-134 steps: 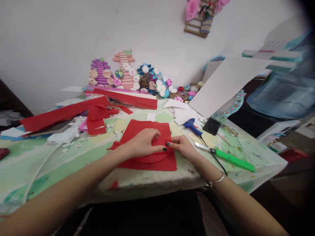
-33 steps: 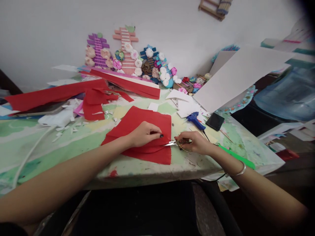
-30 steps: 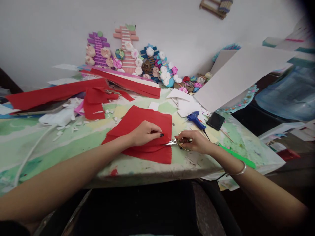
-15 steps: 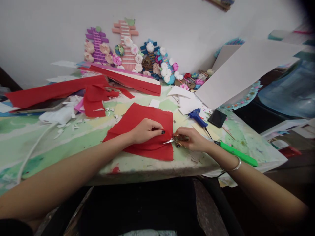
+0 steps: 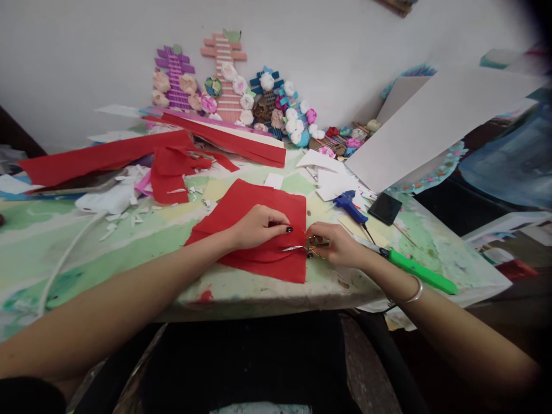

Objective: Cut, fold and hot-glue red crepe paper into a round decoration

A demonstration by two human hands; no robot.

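A folded sheet of red crepe paper [image 5: 267, 201] lies in front of me near the table's edge. My left hand [image 5: 259, 225] rests on it, thumb and forefinger closed on the paper close to its right side. In my right hand [image 5: 334, 242] is a small pair of scissors [image 5: 295, 248], its handles around the fingers just off the paper's right edge. The blades point left and lie over the red paper, a little below my left fingertips. Whether they pass between layers I cannot tell.
Right of my hands lie a blue glue gun [image 5: 351, 206], a black phone [image 5: 385, 208] and a green-handled cutter [image 5: 422, 271]. Red strips [image 5: 107, 155], white scraps and a white power strip [image 5: 106, 198] cover the left. Flower-decorated crafts [image 5: 224, 86] lean against the wall.
The scissors' blades have shifted slightly left over the red paper and look closer together. My left hand keeps its place on the sheet. The whole view has moved a little.
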